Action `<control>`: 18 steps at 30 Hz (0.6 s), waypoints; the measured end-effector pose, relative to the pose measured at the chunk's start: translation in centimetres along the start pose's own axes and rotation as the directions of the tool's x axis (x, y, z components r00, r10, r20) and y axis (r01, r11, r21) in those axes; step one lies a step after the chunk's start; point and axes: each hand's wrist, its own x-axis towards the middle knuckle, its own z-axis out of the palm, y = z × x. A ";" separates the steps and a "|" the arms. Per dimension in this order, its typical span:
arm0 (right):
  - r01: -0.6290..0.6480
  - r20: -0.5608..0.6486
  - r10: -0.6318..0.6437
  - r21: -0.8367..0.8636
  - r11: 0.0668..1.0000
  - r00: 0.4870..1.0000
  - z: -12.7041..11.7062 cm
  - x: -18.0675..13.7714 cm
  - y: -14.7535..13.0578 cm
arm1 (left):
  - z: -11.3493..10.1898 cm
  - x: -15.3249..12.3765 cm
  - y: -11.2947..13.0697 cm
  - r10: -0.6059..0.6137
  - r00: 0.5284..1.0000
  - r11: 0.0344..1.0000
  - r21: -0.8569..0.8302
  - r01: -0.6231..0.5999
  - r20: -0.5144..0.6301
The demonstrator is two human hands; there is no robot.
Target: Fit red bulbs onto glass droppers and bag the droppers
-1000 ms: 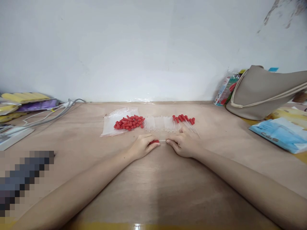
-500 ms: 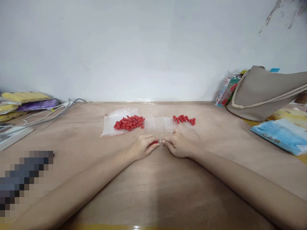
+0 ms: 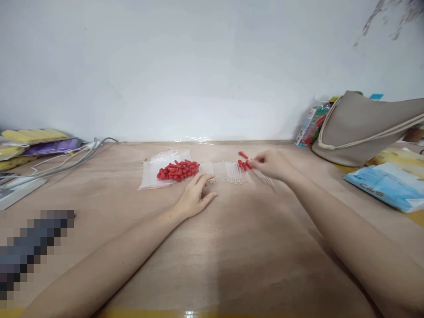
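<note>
My left hand (image 3: 195, 194) rests on the table with thumb and fingers apart and nothing between them, just in front of the red bulbs. My right hand (image 3: 273, 163) is closed in a pinch over the finished droppers at the right. A dropper with a motion-blurred red bulb (image 3: 243, 154) juts from its fingertips to the left; its tube is mostly hidden by the fingers. Several red-capped droppers (image 3: 244, 166) lie under and beside that hand. Between the hands is a row of clear thin tubes (image 3: 225, 172). Loose red rubber bulbs (image 3: 177, 171) are heaped on a clear plastic bag (image 3: 150, 170).
A grey bag (image 3: 354, 128) and a clear bottle-like package (image 3: 311, 126) stand at the back right, with a blue tissue pack (image 3: 384, 185) in front. Cables (image 3: 82, 154) and yellow and purple packs (image 3: 43, 139) lie at the left. A pixelated dark object (image 3: 36, 247) is at the lower left.
My hands have moved apart. The right has carried the dropper up and right to the other droppers; the left has let go of the red bulb and opened.
</note>
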 end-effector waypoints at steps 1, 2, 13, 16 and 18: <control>-0.099 -0.064 0.098 -0.017 0.995 0.993 -0.1 0.8 1.2 | 0.0 0.0 0.0 0.000 1.000 1.000 0.000 0.000 0.021; -0.174 -0.100 0.170 -0.034 0.984 0.980 0.0 1.5 2.2 | 0.1 0.0 -0.1 0.001 0.999 1.000 0.000 -0.001 0.038; -0.320 -0.001 0.322 -0.119 0.940 0.947 2.3 2.2 4.9 | 0.1 0.0 -0.1 -0.005 0.995 1.000 -0.016 0.007 0.096; -0.289 -0.090 0.279 -0.123 0.949 0.956 2.4 2.0 4.2 | 0.2 0.0 -0.1 0.009 0.996 1.000 -0.018 -0.007 0.094; -0.258 -0.040 0.256 -0.102 0.961 0.966 2.7 1.8 3.5 | 0.2 0.0 0.0 0.012 0.995 1.000 -0.019 -0.010 0.096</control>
